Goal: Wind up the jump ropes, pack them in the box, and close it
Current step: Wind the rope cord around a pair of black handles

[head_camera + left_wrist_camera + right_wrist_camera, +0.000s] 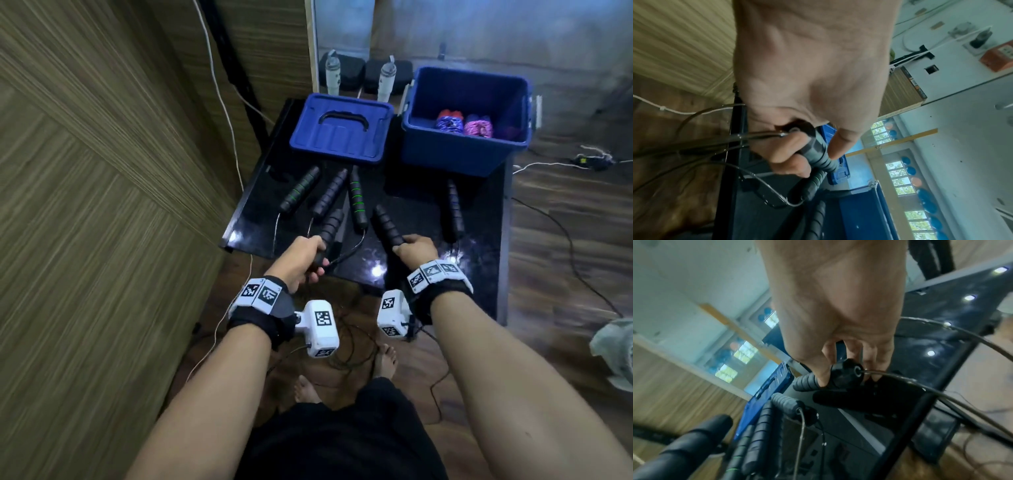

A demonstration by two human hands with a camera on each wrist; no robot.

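Note:
My left hand (pixel 307 256) grips the lower end of a black ribbed jump rope handle (pixel 331 226) at the near edge of the black table (pixel 479 267). In the left wrist view my fingers (pixel 785 154) curl round that handle (pixel 817 151), and its thin cable (pixel 756 135) runs off to the left. My right hand (pixel 413 248) grips a second black handle (pixel 386 222); the right wrist view shows its end cap (pixel 847 374) and cable (pixel 941 393). The open blue box (pixel 445 154) at the back right holds a wound purple rope (pixel 449 124) and a pink one (pixel 478 127). The blue lid (pixel 340 132) lies to its left.
Several more handles lie on the table: two with green rings (pixel 299 192) (pixel 356 200) and two plain black (pixel 329 197) (pixel 455 209). Two bottles (pixel 332 73) and dark cases stand behind the lid. Cables trail over the wooden floor, and a wood-panelled wall stands on the left.

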